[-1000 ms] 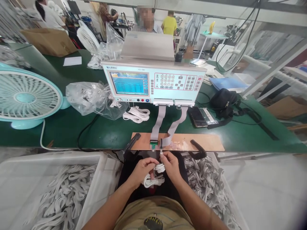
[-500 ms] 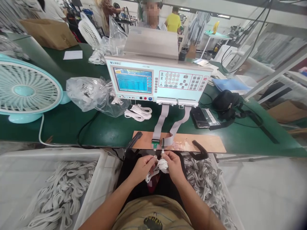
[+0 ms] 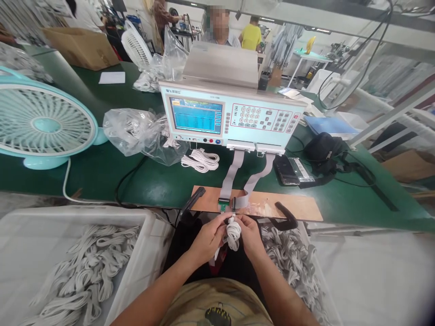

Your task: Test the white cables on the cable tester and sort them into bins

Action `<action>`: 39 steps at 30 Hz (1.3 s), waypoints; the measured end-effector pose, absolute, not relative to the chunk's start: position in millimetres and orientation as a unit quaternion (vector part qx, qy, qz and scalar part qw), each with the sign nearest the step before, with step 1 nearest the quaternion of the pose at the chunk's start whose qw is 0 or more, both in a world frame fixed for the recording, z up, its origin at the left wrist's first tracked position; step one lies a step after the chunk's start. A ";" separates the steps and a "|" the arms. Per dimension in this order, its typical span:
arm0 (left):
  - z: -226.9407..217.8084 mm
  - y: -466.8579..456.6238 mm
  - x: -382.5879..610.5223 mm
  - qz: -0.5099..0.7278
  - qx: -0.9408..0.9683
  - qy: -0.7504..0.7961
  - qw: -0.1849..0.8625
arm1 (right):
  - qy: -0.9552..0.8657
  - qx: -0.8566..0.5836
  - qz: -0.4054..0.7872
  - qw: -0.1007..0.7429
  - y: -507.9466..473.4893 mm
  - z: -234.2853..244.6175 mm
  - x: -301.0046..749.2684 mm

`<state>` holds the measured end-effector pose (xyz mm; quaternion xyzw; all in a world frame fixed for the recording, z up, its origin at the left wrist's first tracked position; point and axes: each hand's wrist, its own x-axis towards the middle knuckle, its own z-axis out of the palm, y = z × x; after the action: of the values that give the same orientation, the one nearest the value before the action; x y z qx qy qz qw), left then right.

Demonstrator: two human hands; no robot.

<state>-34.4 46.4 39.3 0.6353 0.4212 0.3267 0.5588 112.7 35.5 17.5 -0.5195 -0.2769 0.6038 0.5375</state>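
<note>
A coiled white cable (image 3: 234, 235) hangs between my hands at the table's front edge. My left hand (image 3: 208, 237) is closed, its fingertips at the top of the coil, and a loop of white cable shows below them. On the other side, my right hand (image 3: 249, 232) pinches the cable's end just below an upright black connector (image 3: 234, 203). Beside that connector sits a small green circuit board (image 3: 223, 206). Grey ribbon cables (image 3: 232, 176) run from both to the tester (image 3: 234, 115). My fingers hide the cable's plugs.
A wooden strip (image 3: 292, 206) lies along the table edge, with black clamps (image 3: 195, 199) on it. White bins with bundled cables (image 3: 91, 267) flank my legs. A turquoise fan (image 3: 45, 122), a plastic bag (image 3: 136, 133), a loose cable bundle (image 3: 200, 160) and a phone (image 3: 286, 170) are on the table.
My left hand has moved right and up to the top of the coil, close to my right fingers. The coil now hangs lower between the hands. The whole view has shifted slightly.
</note>
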 end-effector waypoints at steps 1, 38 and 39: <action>41.7 46.8 -33.6 0.328 0.650 0.412 0.548 | -0.282 -0.520 0.601 0.537 35.6 18.1 113.0; 3.2 56.5 -23.4 0.360 0.466 0.491 0.643 | -0.307 -0.515 0.608 0.520 36.5 13.3 117.8; 2.8 56.0 -23.2 0.364 0.469 0.494 0.635 | -0.311 -0.513 0.607 0.521 36.5 12.4 118.1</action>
<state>-23.2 56.0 2.8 0.4692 0.4938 0.3643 0.6351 118.1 36.5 12.4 -0.5134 -0.3107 0.6071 0.5208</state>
